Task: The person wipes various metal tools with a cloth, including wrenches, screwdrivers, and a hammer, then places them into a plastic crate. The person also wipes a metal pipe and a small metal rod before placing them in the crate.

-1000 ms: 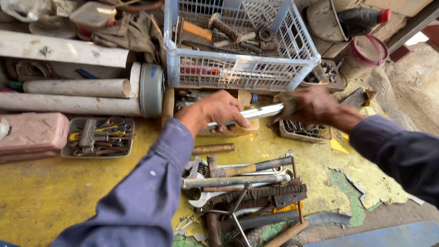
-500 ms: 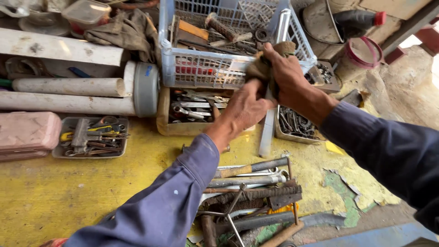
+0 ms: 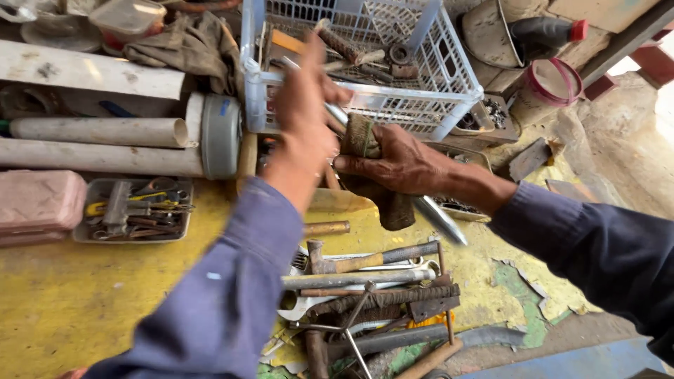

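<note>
above the yellow bench [image 3: 84, 309], your left hand [image 3: 303, 116] clasps the long shiny steel rod [image 3: 439, 216] near its top while your right hand [image 3: 397, 160] clenches a brown rag [image 3: 386, 203] round its middle; stiff, probably weighty and slick.

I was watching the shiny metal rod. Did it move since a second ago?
Yes. The metal rod lay level below the white basket; now it slants, its top by the basket's front, the right hand rubbing it with a rag.
</note>
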